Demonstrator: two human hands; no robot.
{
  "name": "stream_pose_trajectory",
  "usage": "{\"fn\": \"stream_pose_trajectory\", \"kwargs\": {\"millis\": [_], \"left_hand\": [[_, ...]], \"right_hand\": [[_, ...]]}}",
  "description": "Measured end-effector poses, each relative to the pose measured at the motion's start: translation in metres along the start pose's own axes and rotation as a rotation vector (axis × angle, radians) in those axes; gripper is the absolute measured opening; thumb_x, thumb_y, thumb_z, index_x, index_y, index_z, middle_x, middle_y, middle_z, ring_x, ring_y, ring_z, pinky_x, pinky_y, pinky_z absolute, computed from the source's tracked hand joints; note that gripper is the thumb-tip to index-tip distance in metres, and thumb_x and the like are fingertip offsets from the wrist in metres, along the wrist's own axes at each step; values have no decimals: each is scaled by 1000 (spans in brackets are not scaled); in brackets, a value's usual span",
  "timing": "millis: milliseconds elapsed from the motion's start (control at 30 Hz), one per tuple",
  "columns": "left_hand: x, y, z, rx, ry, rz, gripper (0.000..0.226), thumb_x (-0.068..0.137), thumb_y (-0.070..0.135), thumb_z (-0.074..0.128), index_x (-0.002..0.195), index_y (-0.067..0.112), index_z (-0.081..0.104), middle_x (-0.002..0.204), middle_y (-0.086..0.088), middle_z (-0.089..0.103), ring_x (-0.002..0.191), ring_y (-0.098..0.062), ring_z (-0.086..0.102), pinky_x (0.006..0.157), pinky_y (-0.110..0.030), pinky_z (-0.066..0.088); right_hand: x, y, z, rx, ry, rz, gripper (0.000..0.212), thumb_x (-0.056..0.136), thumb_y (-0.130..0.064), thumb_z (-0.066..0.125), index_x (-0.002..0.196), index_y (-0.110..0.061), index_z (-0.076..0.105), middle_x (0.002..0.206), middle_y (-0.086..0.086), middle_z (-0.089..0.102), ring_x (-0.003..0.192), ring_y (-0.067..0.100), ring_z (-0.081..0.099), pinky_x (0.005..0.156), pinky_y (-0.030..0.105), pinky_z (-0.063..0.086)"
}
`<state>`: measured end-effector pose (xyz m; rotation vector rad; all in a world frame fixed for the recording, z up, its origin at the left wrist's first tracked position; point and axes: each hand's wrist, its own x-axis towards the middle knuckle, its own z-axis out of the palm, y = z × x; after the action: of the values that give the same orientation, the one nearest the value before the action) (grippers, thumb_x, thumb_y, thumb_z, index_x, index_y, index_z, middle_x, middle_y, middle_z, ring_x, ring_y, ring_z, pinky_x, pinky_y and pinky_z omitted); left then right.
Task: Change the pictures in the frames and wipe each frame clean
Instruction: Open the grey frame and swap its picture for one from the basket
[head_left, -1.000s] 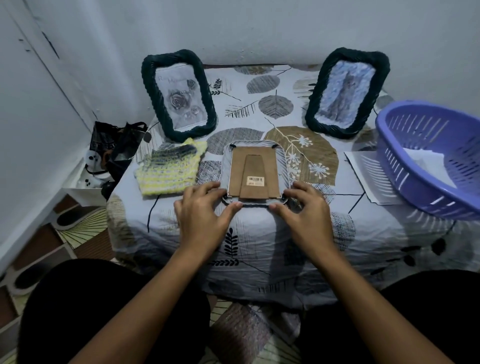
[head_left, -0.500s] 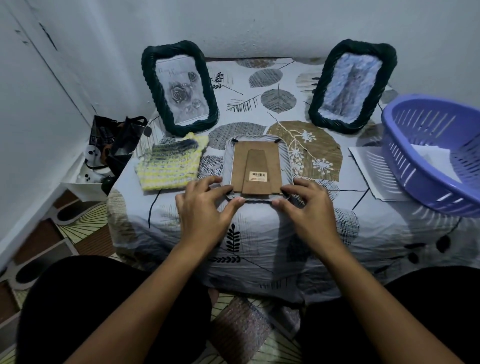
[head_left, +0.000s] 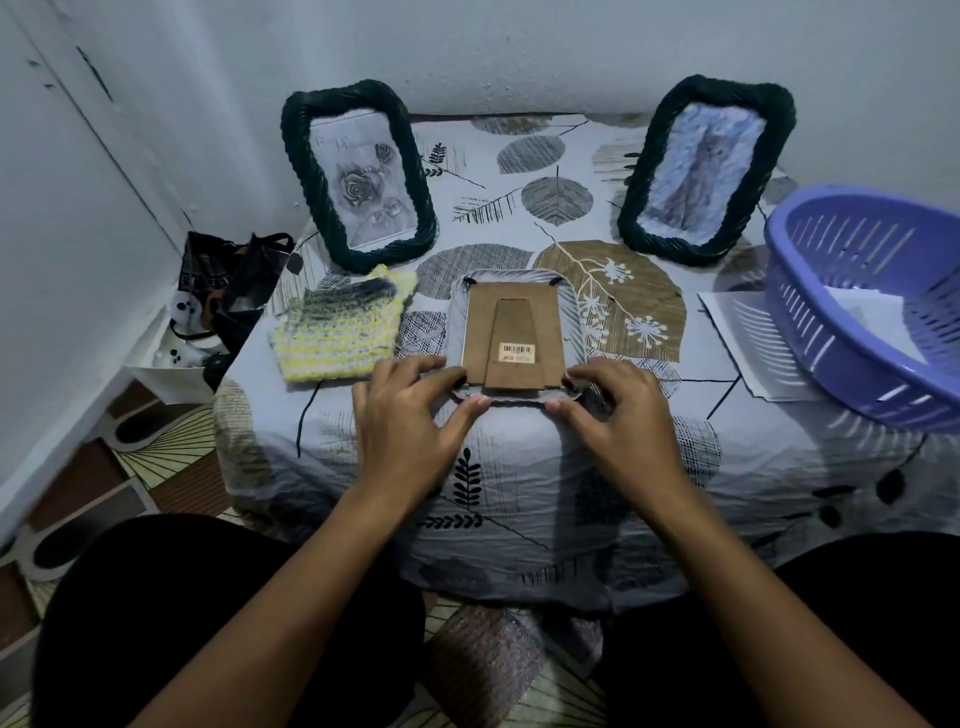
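Observation:
A picture frame (head_left: 514, 332) lies face down in the middle of the cloth-covered table (head_left: 519, 467), its brown cardboard back and barcode sticker facing up. My left hand (head_left: 410, 415) pinches the frame's near left corner, and my right hand (head_left: 618, 415) pinches its near right corner. Two dark green rope-edged frames stand at the back: the left frame (head_left: 358, 171) shows a rose picture, the right frame (head_left: 706, 166) a pale blurred picture. A yellow and grey knitted cloth (head_left: 337, 332) lies left of the face-down frame.
A purple plastic basket (head_left: 872, 306) with paper inside sits at the table's right, over white sheets (head_left: 737, 332). Black bags (head_left: 228, 291) and a white box lie on the floor left of the table. Walls close in behind and at left.
The view has shifted slightly. Both hands stay on the near edge of the face-down frame, with the fingers closing a little more over its corners.

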<state>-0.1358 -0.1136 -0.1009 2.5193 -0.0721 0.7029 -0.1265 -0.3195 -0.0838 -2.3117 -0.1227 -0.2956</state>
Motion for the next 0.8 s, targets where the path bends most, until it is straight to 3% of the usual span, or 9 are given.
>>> {"fn": "stream_pose_trajectory", "kwargs": {"millis": [100, 333, 533, 800], "left_hand": [[0, 2, -2, -40, 20, -13, 52, 75, 61, 57, 105, 21, 71, 104, 6, 68, 99, -19, 52, 78, -32, 28], [0, -1, 0, -51, 3, -11, 49, 75, 62, 57, 98, 23, 76, 106, 6, 68, 101, -21, 53, 78, -32, 28], [1, -3, 1, -20, -4, 8, 45, 76, 62, 56, 94, 26, 77, 106, 6, 68, 99, -24, 54, 77, -34, 29], [1, -2, 1, -12, 1, 28, 44, 78, 60, 56, 94, 24, 77, 105, 4, 68, 99, -25, 55, 77, -35, 32]], "right_hand": [[-1, 0, 0, 36, 7, 18, 49, 77, -35, 76, 121, -20, 62, 114, -1, 58, 113, 15, 46, 90, 33, 44], [-1, -2, -1, 8, -4, -24, 40, 79, -32, 74, 116, -19, 66, 117, -4, 61, 110, 7, 40, 87, 25, 32], [-1, -2, -2, -13, -44, 23, 40, 80, -34, 73, 117, -21, 67, 130, 2, 55, 124, 15, 39, 95, 25, 27], [-1, -2, -3, -19, -47, 25, 39, 79, -34, 74, 116, -21, 68, 130, 3, 55, 124, 15, 38, 95, 26, 28]]}}
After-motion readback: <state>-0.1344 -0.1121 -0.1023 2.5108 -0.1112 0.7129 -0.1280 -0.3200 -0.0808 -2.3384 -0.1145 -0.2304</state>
